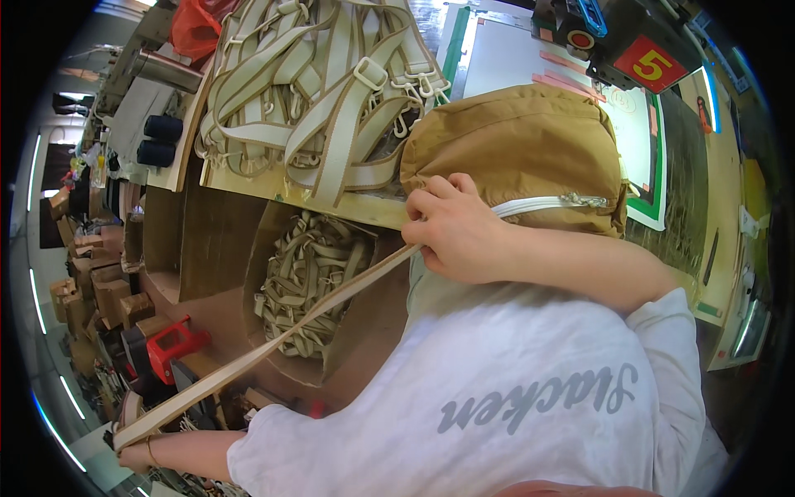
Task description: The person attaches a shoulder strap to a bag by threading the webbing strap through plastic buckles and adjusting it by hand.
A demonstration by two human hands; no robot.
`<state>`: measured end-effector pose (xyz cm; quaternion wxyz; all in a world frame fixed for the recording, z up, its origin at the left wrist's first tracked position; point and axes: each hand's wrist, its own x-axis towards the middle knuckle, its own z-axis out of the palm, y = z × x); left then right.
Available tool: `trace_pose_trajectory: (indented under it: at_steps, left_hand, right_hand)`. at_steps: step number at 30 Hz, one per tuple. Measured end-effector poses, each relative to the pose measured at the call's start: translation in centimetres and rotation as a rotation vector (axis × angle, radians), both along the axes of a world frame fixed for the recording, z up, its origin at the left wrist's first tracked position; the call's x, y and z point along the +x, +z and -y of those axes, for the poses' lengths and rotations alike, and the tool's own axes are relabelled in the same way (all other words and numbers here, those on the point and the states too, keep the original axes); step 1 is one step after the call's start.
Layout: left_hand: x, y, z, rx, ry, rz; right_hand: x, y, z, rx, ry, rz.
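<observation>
A long beige webbing strap (306, 319) with a brown edge runs taut and slanting between my two hands. My right hand (455, 228) is closed on its upper end, just in front of a tan-brown fabric bag (513, 145) with a white zipper. Far out at the lower left, my left hand (137, 447) grips the other end; its fingers are partly hidden by the strap. A big pile of similar straps (323, 108) with white buckles and hooks lies on the table, left of the bag.
Below the table edge stands an open cardboard box (257, 273) full of bundled straps. Two dark thread spools (161, 141) sit at the left. At the back right are a black machine (613, 41) and a green-framed white board (654, 190). A red plastic object (175, 348) is lower left.
</observation>
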<state>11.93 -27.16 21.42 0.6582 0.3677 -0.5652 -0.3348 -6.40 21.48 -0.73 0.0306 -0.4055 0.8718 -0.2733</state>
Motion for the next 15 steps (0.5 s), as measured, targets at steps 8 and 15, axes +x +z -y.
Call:
trace_pose_trajectory:
  at_steps: [8,15]
  left_hand:
    - [-10.6,-9.4,-16.9,-0.294,-1.116,0.765]
    - [-18.5,-17.2,-30.6,0.480,-2.176,0.781]
  right_hand:
    - [-3.1,9.7,-0.6,-0.084,0.192,0.261]
    - [-3.6,9.7,-1.5,-0.129,0.244,0.336]
